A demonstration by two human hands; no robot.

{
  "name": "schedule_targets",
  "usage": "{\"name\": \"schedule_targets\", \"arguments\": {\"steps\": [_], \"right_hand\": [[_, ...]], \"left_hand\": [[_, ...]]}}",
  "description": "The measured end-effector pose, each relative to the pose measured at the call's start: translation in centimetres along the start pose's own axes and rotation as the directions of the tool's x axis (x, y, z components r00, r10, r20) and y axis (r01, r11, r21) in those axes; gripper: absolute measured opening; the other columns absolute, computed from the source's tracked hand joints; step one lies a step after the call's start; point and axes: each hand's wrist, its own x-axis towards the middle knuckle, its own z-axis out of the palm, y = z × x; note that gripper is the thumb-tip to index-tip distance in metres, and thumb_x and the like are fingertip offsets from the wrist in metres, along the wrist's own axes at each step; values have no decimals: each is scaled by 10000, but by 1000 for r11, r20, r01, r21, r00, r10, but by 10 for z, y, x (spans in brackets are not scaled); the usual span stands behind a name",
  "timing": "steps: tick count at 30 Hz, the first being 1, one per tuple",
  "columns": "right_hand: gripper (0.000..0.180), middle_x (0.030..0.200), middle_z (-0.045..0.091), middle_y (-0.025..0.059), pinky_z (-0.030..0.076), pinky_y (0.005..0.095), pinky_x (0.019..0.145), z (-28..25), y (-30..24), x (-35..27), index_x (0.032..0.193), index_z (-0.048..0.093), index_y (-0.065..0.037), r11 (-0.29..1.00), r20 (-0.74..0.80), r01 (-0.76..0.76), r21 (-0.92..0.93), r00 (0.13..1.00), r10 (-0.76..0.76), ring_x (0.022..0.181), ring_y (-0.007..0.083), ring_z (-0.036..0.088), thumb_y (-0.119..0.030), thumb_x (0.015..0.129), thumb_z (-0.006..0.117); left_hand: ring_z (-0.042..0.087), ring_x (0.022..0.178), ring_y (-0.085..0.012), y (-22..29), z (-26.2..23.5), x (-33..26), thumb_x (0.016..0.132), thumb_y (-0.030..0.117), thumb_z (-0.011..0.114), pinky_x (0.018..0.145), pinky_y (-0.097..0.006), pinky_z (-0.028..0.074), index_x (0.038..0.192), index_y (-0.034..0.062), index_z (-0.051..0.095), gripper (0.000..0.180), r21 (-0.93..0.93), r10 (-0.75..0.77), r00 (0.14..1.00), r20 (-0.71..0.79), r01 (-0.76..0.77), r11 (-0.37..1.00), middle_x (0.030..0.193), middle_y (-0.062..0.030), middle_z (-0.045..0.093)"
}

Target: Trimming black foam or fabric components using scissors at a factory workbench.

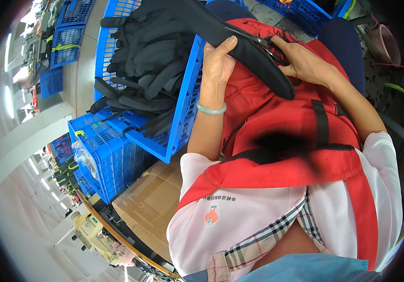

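A long, curved black padded fabric piece (263,66) lies across my lap, over a red apron (258,115). My left hand (218,61) is closed on the piece's near side, thumb on top. My right hand (303,61) grips the dark handles of a pair of scissors (262,42), whose blades lie along the edge of the black piece. Some fingers of the right hand are hidden behind the handles. To my left, a heap of similar black pieces (155,56) fills a blue plastic crate (183,105).
Below the full crate stands another blue crate (112,155), beside a cardboard box (152,207). More blue crates (66,44) are farther left. At the far right is a pink basket (384,44), and a blue crate (305,19) stands ahead. A sewing machine (91,230) sits lower left.
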Motion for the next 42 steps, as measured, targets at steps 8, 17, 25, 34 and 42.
{"name": "schedule_targets", "arguments": {"steps": [8,17,25,34,42], "right_hand": [[368,824,569,274,429,446,677,9,5,4,1097,487,35,998,-93,39,50,995,-34,769,448,542,-239,900,633],[355,803,573,270,438,432,647,15,10,8,1093,504,26,995,-166,76,58,984,-66,724,421,563,-235,897,645],[338,764,569,261,436,416,628,16,13,13,1085,506,16,989,-205,128,70,972,-112,683,411,555,-222,894,652],[361,815,579,247,429,445,657,0,14,7,1094,518,-25,980,-217,162,-118,959,-185,762,445,540,-258,869,677],[305,793,590,239,433,453,651,4,22,5,1106,518,-40,996,-170,70,-49,982,-77,787,440,581,-225,884,616]], "left_hand": [[632,952,-191,-5,-1,1,782,-71,713,915,-330,505,1083,30,608,335,-12,11,1000,10,-10,1000,1014,-64,650],[630,945,-194,-9,2,-6,782,-71,715,911,-330,505,1073,25,613,322,-19,-24,999,35,25,1000,1013,-64,649],[630,959,-197,-10,4,-9,795,-47,718,916,-330,502,1082,14,613,311,-12,-29,999,25,29,1000,1035,-67,649],[643,804,-152,38,-18,-28,880,26,648,778,-284,531,1047,-21,634,174,673,282,958,-41,-183,717,909,-59,672],[631,941,-188,27,-3,-9,737,-78,744,921,-323,488,1069,21,614,370,138,28,999,27,-31,990,1013,-85,659]]}}
